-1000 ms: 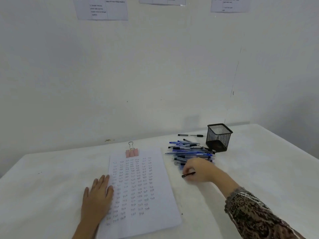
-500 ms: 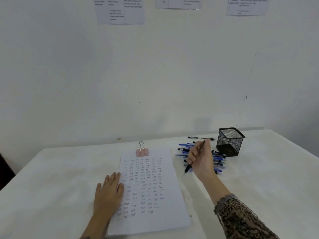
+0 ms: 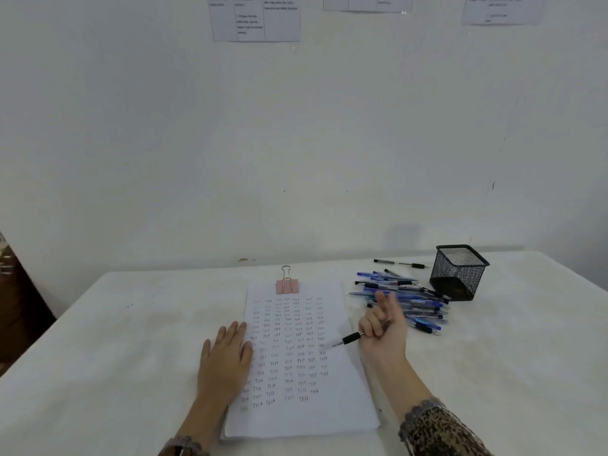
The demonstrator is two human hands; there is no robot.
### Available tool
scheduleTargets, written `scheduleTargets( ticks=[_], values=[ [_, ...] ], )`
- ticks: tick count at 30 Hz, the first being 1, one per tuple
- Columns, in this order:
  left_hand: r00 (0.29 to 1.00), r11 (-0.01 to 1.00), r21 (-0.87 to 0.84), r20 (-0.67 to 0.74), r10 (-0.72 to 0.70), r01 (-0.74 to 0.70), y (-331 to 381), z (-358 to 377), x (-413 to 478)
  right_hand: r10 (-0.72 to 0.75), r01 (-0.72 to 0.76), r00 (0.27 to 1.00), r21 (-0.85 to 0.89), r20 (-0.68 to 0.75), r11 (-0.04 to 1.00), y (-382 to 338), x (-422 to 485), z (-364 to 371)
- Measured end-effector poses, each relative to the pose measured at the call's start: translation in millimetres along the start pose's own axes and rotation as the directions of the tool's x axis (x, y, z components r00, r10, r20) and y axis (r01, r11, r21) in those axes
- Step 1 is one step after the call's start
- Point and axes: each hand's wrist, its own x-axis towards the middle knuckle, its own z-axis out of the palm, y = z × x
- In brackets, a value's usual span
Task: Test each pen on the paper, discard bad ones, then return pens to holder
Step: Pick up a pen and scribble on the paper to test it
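Pen (image 3: 350,339) now over paper (image 3: 296,419), in right hand (image 3: 383,327)

The holder (image 3: 458,274) is black wire mesh, the clip (image 3: 287,286) pink with a bare metal loop. The pens (image 3: 411,304) look glossy plastic. The paper (image 3: 296,419) is matt, the table (image 3: 131,340) matt and mottled, the sleeve (image 3: 437,432) patterned cloth.

A white table (image 3: 98,373) stands against a plain white wall (image 3: 296,143). Printed sheets (image 3: 256,18) hang high above the table, and dark furniture (image 3: 16,307) stands left of it.
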Motion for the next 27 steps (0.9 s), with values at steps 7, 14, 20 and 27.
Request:
scheduleTargets(
  ticks=[7,14,20,27],
  values=[
    [1.000,1.000,-0.019,0.017,-0.008,0.008,-1,0,0,0.220,-0.242,0.968,-0.216,-0.121,0.946,29,-19,-20],
    [0.999,0.999,-0.014,0.034,0.034,-0.033,-5,-3,-2,0.206,-0.189,0.979,-0.387,0.002,0.902,29,-29,-25],
    [0.999,0.999,-0.027,0.015,0.045,-0.045,-6,-3,-5,0.125,0.026,0.980,-0.716,0.156,0.697,27,-35,-26],
    [0.999,0.998,-0.056,-0.007,0.037,-0.037,-7,-2,-6,0.095,0.149,0.967,-0.832,0.235,0.535,35,-35,-37]
  ],
)
